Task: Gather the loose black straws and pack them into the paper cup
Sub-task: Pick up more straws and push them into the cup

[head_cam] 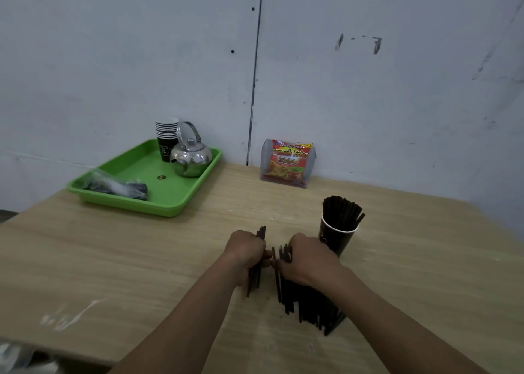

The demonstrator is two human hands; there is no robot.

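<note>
1. black straws [307, 307] lie in a loose heap on the worktop [141, 260], fanning toward its near edge. the right hand [307, 260] sits on the heap's far end with its fingers curled round several of them.
2. the left hand [246, 250] is closed round a small bundle [253, 281] of the same straws, held close to upright, with the ends sticking out above and below the fist.
3. the two hands are close together, fingertips nearly meeting around one thin straw between them. the spot is blurred, so i cannot tell which hand holds that straw.
4. the far part of the heap is hidden under the right hand and wrist.
5. the paper cup [334, 240] stands upright just beyond the right hand, which covers its lower left side. it is packed with standing straws [341, 212] that spread above the rim, and one leans out to the right.
6. open worktop lies left of the hands, and more lies between them and the green tray [170, 200].
7. the tray sits at the far left, near the worktop's edge. it holds a metal kettle [191, 158], a stack of cups [166, 135] partly behind the kettle, and a clear bag [113, 185] whose contents are hard to make out.
8. a snack packet [289, 162] stands in a clear holder against the wall.
9. the frame cuts off both forearms at the bottom.
</note>
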